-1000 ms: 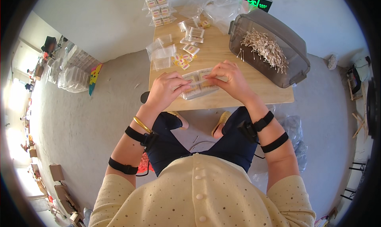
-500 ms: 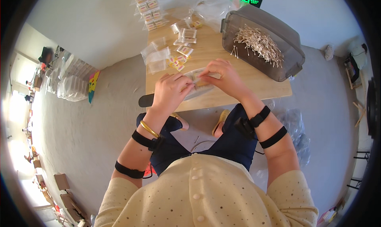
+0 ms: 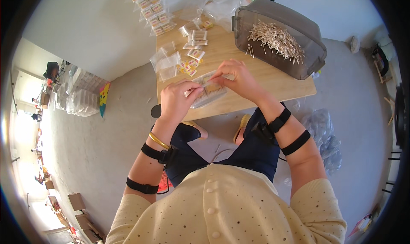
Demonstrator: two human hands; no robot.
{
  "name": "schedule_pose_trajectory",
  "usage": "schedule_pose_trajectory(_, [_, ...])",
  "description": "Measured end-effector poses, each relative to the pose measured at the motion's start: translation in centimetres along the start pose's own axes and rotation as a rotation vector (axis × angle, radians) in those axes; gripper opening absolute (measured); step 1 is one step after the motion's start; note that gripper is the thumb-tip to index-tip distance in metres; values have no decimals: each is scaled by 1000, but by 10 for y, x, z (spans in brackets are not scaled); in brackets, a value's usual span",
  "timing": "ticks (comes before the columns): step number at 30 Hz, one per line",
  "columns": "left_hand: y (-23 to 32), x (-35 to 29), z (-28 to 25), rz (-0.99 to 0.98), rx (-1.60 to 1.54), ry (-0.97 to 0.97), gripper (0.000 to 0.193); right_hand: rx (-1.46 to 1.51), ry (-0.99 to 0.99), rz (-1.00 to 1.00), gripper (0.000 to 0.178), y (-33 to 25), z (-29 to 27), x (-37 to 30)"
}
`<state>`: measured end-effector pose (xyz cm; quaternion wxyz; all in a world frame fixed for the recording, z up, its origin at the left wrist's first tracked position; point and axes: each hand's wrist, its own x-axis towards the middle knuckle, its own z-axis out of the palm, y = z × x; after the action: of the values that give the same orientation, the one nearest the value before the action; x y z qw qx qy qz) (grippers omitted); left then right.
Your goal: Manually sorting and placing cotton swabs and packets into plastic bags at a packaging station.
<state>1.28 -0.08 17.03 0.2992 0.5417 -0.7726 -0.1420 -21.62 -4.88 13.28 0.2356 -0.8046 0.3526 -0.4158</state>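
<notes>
Both hands hold one clear plastic bag [image 3: 208,91] of thin wooden sticks, flat on the near edge of a small wooden table [image 3: 273,79]. My left hand [image 3: 178,99] pinches the bag's left end. My right hand [image 3: 237,77] pinches its upper right end with the fingertips. A grey bin [image 3: 299,35] heaped with loose wooden sticks stands at the table's right, just beyond my right hand.
Empty clear bags [image 3: 167,64] and small filled packets [image 3: 190,67] lie on the table's left part. Packed bags [image 3: 149,7] are lined up at the far left corner. Crumpled plastic [image 3: 322,135] lies on the floor at right, more bags [image 3: 81,101] at left.
The bag and both hands have shifted a little toward me on the table. My hands have spread apart along the bag, the right one pulling toward its upper right end.
</notes>
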Motion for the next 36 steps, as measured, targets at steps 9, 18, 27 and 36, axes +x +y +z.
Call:
schedule_pose_trajectory(9, [0,3,-1,-66,-64,-36,11,236,-38,206,12,13,-10,-8])
schedule_pose_trajectory(18, [-8,4,-4,-68,-82,-87,13,207,-116,190,13,17,-26,-2])
schedule_pose_trajectory(27, [12,11,-4,1,15,-81,17,175,-125,261,12,6,-33,1])
schedule_pose_trajectory(36, [17,15,16,-62,-32,-69,16,121,-101,154,13,8,-37,-4])
